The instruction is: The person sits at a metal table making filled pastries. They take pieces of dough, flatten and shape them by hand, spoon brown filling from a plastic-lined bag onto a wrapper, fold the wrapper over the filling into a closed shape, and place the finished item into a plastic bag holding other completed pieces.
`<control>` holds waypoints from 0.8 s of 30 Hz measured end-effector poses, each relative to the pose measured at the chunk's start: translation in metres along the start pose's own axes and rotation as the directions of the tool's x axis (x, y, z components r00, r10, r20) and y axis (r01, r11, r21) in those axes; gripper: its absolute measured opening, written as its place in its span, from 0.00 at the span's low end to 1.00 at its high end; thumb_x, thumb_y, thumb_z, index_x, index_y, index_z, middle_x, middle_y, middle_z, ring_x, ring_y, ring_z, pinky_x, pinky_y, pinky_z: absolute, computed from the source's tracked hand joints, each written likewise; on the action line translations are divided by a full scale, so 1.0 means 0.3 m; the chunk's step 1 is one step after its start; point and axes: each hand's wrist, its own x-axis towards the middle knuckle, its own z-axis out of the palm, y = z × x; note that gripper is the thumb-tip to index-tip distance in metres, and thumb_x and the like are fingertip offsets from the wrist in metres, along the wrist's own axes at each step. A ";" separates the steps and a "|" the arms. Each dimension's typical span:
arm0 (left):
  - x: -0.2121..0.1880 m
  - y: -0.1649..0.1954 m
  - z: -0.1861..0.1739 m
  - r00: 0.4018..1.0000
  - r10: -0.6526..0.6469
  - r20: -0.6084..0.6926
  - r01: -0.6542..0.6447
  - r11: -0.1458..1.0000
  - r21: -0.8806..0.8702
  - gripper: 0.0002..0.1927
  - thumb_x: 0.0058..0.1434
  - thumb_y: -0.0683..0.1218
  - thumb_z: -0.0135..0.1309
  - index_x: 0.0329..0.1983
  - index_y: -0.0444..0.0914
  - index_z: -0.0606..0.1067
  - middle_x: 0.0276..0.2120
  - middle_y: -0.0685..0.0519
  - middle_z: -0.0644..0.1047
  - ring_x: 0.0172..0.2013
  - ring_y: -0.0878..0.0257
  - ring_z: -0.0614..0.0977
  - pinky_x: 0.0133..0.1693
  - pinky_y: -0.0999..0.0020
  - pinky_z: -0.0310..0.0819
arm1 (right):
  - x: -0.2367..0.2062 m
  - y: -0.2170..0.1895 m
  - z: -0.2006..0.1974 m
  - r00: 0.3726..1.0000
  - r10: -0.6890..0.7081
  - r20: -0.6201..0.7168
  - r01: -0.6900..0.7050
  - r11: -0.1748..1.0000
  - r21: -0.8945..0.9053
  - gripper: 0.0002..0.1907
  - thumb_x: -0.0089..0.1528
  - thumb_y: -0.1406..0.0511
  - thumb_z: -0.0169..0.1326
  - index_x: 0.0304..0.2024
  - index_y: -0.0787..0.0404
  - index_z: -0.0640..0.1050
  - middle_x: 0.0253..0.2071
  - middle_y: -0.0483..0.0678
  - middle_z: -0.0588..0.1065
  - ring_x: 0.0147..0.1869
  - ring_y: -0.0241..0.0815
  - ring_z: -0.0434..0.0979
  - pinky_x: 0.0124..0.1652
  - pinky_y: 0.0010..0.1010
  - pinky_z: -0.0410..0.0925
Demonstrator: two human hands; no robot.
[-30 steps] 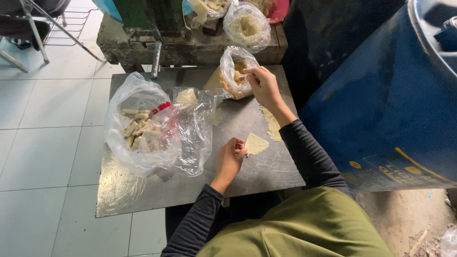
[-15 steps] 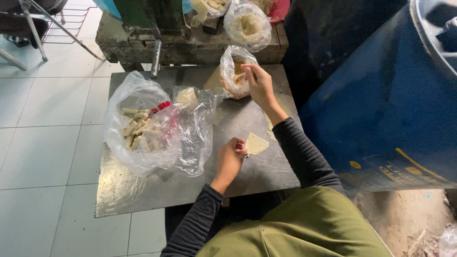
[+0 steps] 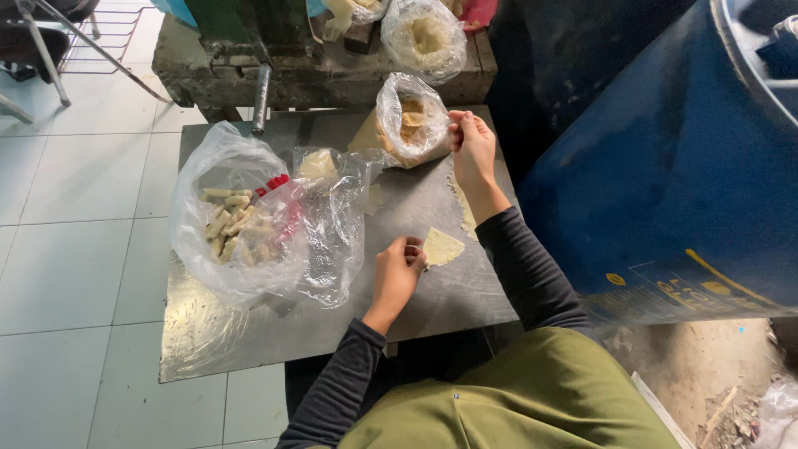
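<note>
One thin, pale, floppy dough sheet: we pinch its edge with our left hand; right hand, fingers seemingly closed, at the clear filling bag. Tears easily, we judge.

Blue drum cut off at right, bag contents blurred (filling unclear), right fingertips hidden.

Pretty even daylight, soft shadows. Mild glare on the scratched grey metal tabletop around 7 o'clock; sharp focus, slight wide-angle bend at edges.
</note>
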 end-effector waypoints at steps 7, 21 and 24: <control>0.001 -0.012 -0.008 1.000 0.012 -0.005 -0.012 1.000 0.027 0.12 0.59 0.39 0.59 0.46 0.33 0.78 0.33 0.48 0.84 0.32 0.63 0.87 0.34 0.70 0.80 | -0.168 -0.172 -0.085 1.000 0.019 -0.012 -0.017 0.992 0.127 0.12 0.73 0.64 0.48 0.45 0.66 0.79 0.37 0.44 0.75 0.37 0.30 0.71 0.37 0.19 0.65; 0.008 0.006 -0.047 0.999 -0.042 -0.033 0.042 0.999 0.007 0.13 0.58 0.40 0.59 0.46 0.33 0.78 0.33 0.49 0.85 0.32 0.65 0.87 0.34 0.72 0.81 | -0.757 -0.157 -0.188 0.990 0.070 0.120 0.002 0.855 -0.518 0.12 0.74 0.66 0.46 0.48 0.66 0.80 0.38 0.43 0.74 0.39 0.30 0.68 0.41 0.20 0.65; 0.010 0.008 -0.045 0.999 -0.016 -0.044 0.018 0.999 0.038 0.13 0.58 0.41 0.60 0.46 0.33 0.78 0.34 0.49 0.85 0.33 0.65 0.88 0.35 0.71 0.81 | -0.794 -0.189 -0.162 0.927 -0.066 0.369 0.323 0.642 -0.695 0.10 0.69 0.74 0.48 0.48 0.64 0.79 0.41 0.45 0.76 0.42 0.32 0.74 0.43 0.23 0.69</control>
